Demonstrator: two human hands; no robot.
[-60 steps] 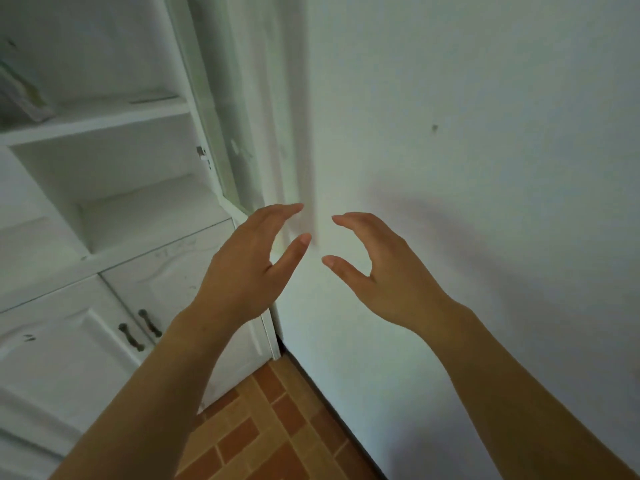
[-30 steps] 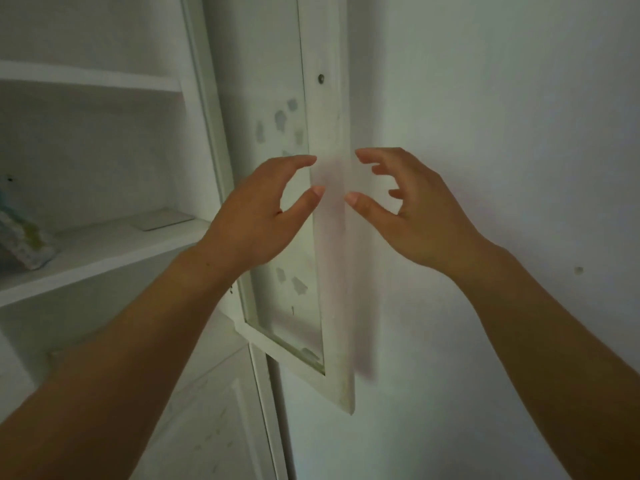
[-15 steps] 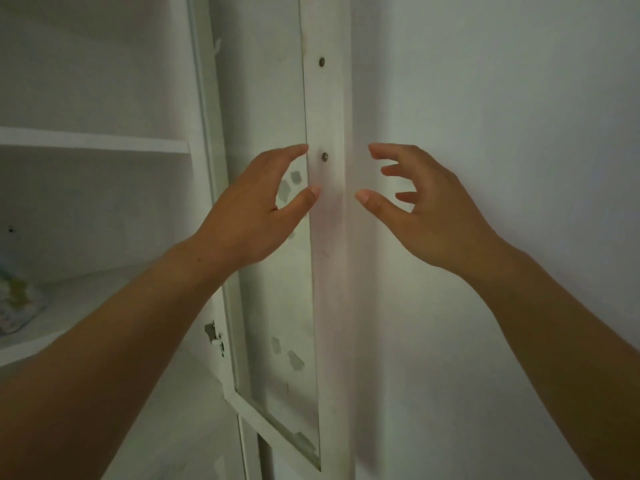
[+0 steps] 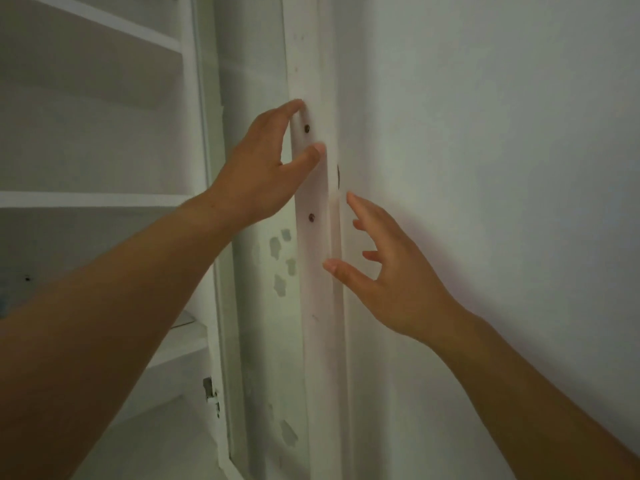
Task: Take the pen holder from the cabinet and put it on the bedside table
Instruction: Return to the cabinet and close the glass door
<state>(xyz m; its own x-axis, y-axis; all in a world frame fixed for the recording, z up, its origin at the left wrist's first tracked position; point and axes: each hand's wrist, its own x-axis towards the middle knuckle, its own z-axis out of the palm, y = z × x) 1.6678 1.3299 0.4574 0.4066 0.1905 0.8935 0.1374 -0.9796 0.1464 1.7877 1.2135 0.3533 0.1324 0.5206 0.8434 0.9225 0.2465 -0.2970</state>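
Both hands now at the white glass-paned cabinet door's (image 4: 313,271) edge.
Left hand (image 4: 258,168) has risen, fingers spread onto the frame; right hand (image 4: 391,271) hovers open and empty below. Pen holder not visible on the white shelves (image 4: 93,199), so retrieval hasn't begun.

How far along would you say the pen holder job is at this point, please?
Early. The cabinet door stands open against the wall. The left hand and right hand are at its edge, both empty. No pen holder shows on the visible shelves, so finding, taking and carrying it all remain.
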